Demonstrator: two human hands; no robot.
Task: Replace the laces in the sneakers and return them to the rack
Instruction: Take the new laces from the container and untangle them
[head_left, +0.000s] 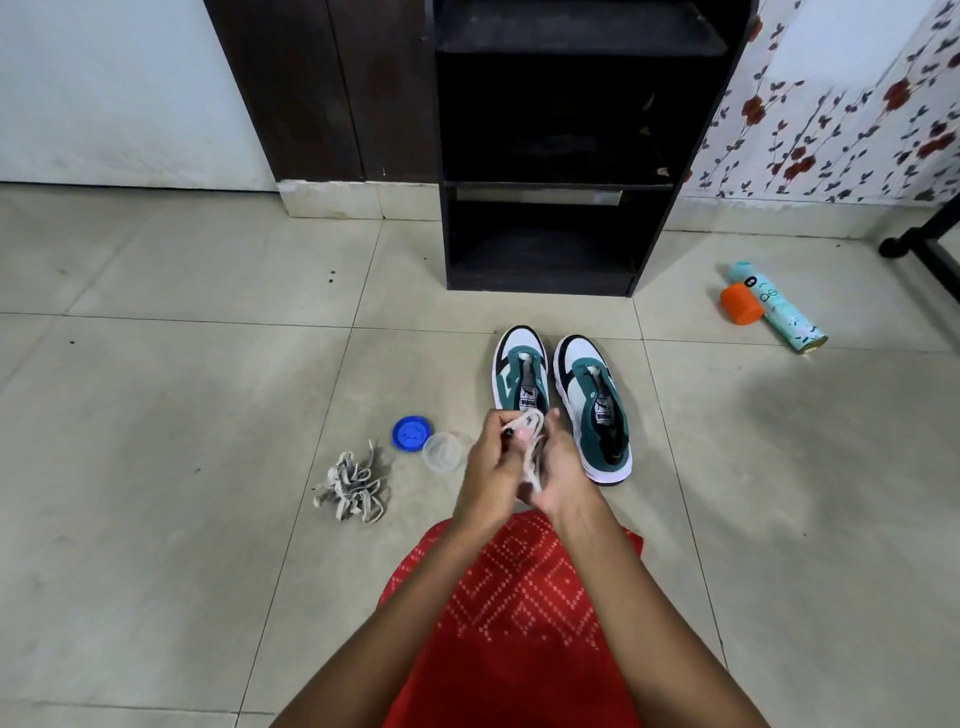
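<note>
Holding a pale shoelace (531, 446) bunched just above my lap, I pinch its top with my left hand (488, 465), fingers curled, and grip the hanging part in my right hand (561, 475). Two green-and-white sneakers (592, 395) stand just beyond (toes toward the black shoe rack (556, 260)). A tangled lace pile (350, 488), blue lid (413, 434) and clear tub (441, 453) lie leftward.

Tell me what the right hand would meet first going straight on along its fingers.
Probably the left-side sneaker: its tongue lies just ahead of the right hand. That hand, gripping a lace, may sit higher than the shoe; depth is unclear.
</note>
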